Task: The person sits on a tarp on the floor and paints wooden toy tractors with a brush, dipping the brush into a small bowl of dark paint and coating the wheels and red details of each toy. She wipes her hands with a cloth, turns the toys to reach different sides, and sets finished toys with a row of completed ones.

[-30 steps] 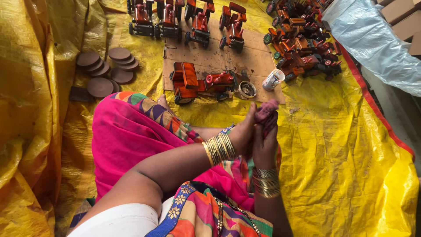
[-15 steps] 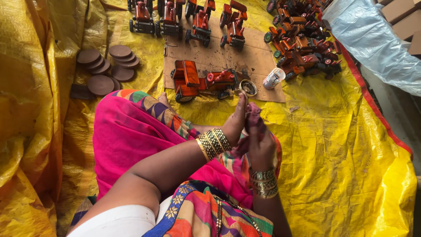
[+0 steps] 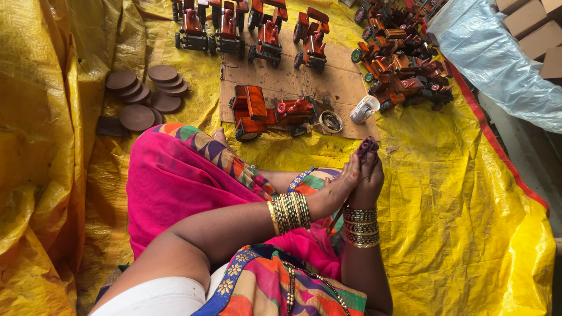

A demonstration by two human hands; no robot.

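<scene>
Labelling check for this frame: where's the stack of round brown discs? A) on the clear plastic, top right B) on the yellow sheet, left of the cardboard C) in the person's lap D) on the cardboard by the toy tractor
B: the round brown discs lie on the yellow sheet to the left of the cardboard, apart from the toy tractor and both hands.

Soft, even daylight fills the scene — bright, no hard shadows. The yellow tarp [image 3: 468, 222] throws a sheen at 3 o'clock and along its folds at 9 o'clock; the clear plastic sheet [image 3: 497, 64] glares pale at 1 o'clock. Focus holds sharp mid-frame — edges stretch slightly, wide-angle.
</scene>
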